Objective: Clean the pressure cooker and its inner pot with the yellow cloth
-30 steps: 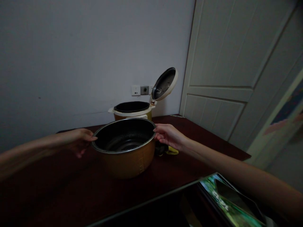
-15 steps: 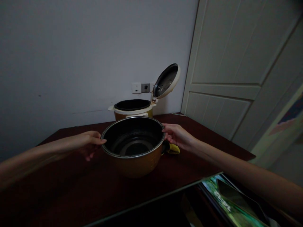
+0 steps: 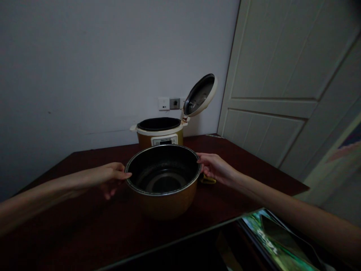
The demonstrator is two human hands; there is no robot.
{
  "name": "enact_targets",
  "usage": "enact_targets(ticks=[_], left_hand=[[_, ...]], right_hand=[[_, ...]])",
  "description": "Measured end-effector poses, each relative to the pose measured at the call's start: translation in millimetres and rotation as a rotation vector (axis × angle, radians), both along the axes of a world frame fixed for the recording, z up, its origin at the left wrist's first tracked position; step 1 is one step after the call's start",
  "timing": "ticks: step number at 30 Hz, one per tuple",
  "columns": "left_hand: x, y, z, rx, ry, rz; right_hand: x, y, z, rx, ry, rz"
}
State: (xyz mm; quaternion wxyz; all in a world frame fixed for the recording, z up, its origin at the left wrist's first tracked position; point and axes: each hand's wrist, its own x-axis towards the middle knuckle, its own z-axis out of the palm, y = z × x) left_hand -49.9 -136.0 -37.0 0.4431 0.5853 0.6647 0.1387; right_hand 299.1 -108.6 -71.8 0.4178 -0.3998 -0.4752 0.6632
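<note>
A round rice cooker inner pot (image 3: 169, 203), dark inside and golden brown outside with a pale rim, is held between my two hands. My left hand (image 3: 115, 177) pinches the rim at its left side, thumb over the edge. On the opposite side my right hand (image 3: 211, 165) grips the rim, its thumb on the edge and fingers beneath. Nothing shows inside the pot. Behind it stands the rice cooker body (image 3: 146, 139), with its lid (image 3: 200, 96) raised and leaning right. The front of the cooker is partly covered by the pot.
A yellow and black cloth-like item (image 3: 208, 179) lies behind my right hand on the dark red table (image 3: 234, 150). Wall sockets (image 3: 169, 103) are behind the cooker, and a white door (image 3: 270, 98) stands at right. Near me lies a device with a bright picture (image 3: 267, 241).
The pot has come slightly nearer and lower, with both hands still on its rim. More of the cooker's front panel shows, and less of the yellow item.
</note>
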Motion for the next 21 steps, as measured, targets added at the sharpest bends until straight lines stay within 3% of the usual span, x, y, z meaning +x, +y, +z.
enact_targets(ticks=[15,21], left_hand=[[10.9,-6.4,-2.3,-0.029,0.053,-0.031],[6.2,-1.5,-13.4,-0.043,0.081,-0.058]], right_hand=[[1.1,3.3,-13.0,-0.029,-0.040,0.016],[3.5,6.2,-22.4,-0.024,-0.038,0.048]])
